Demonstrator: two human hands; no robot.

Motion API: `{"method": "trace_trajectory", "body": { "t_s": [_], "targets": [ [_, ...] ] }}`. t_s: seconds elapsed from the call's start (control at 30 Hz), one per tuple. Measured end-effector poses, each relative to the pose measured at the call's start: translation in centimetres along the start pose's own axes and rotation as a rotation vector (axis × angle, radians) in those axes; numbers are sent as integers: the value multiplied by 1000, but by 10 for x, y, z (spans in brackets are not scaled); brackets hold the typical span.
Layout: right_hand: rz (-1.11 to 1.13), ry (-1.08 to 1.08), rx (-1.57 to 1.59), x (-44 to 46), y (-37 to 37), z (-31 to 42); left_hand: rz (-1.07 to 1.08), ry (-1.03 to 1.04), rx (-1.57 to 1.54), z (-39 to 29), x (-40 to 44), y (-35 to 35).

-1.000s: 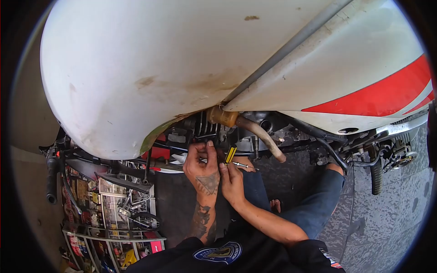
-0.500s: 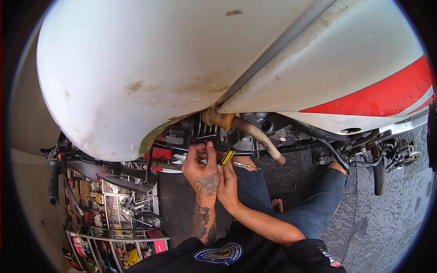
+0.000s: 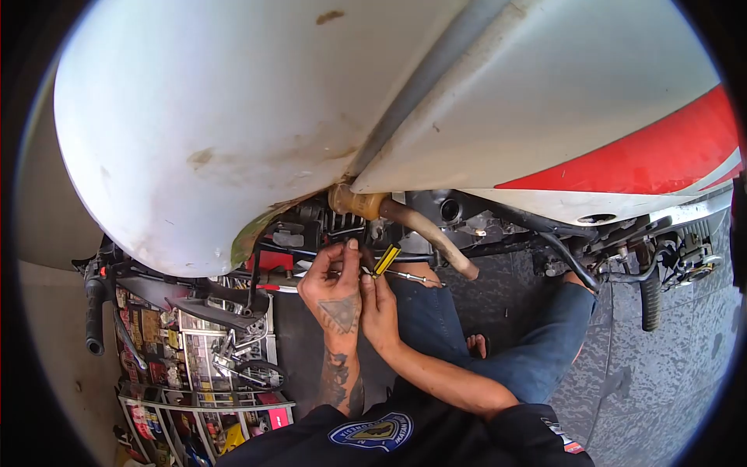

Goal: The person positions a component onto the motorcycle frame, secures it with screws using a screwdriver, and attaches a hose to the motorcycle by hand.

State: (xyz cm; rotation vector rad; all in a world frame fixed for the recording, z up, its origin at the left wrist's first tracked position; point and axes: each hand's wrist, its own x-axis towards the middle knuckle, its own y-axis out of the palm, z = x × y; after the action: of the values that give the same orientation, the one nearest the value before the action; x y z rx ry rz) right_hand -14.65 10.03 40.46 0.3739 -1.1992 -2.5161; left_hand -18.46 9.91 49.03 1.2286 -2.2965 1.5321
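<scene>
My left hand, tattooed on its back, is raised below the engine with thumb and fingers pinched together. What lies between those fingertips is hidden or too small to name. Beside it, my right hand is closed at the fingertips around a yellow-and-black screwdriver, whose handle tilts up to the right. A thin silver metal rod sticks out to the right from behind the right fingers, over my knee. Both hands nearly touch. Just above them is the motorcycle's engine.
White body panels with a red stripe fill the upper view. A rusty curved pipe juts down right of my hands. A handlebar grip is at far left, above a crowded parts rack. Grey flooring lies at right.
The view has shifted slightly, so the motorcycle and hands sit a little further left. Both hands stay close together, and the screwdriver handle shows slightly higher above the fingers.
</scene>
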Motion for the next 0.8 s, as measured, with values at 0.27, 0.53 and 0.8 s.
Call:
{"method": "trace_trajectory", "body": {
  "t_s": [0.27,0.53,0.8],
  "targets": [
    [-13,-45,-23,-3,7,-2,9,106,111,-3,2,-3],
    [-40,-141,-33,-2,7,-1,148,-179,-140,0,1,-4],
    [12,-35,3,-2,-3,5,203,-383,-533,2,4,-5]
  ]
}}
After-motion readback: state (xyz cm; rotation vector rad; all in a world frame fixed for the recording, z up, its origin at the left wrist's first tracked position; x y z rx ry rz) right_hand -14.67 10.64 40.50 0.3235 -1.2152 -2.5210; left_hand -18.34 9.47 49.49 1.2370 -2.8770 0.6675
